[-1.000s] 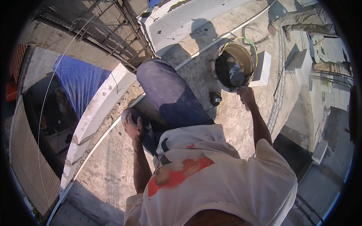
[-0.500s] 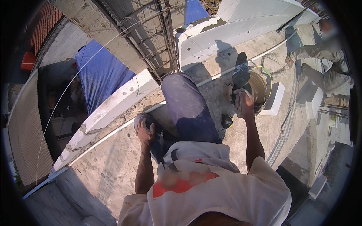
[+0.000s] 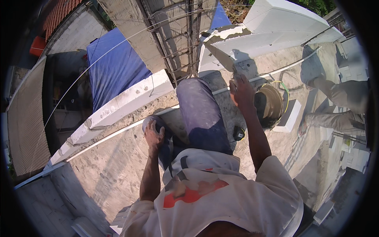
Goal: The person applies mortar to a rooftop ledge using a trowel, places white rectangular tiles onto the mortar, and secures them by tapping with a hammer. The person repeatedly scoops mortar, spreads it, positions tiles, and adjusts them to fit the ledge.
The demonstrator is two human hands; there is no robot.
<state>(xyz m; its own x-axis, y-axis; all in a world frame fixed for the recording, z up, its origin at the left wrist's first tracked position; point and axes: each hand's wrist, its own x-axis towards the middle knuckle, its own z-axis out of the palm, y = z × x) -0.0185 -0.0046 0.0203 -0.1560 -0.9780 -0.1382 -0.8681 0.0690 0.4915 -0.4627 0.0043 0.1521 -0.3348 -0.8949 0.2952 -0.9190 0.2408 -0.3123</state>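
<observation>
Head view: the right hand (image 3: pixel 241 94) is clamped around the handle of a trowel (image 3: pixel 222 58), its blade overlapping the white wall (image 3: pixel 276 46); the left hand (image 3: pixel 154 135), fingers apart, rests on a knee (image 3: pixel 158 120).

Left hand (image 3: pixel 154 135) rests on the left knee (image 3: pixel 152 119); right forearm (image 3: pixel 256 136) extends forward, right hand (image 3: pixel 241 93) clenched.
</observation>
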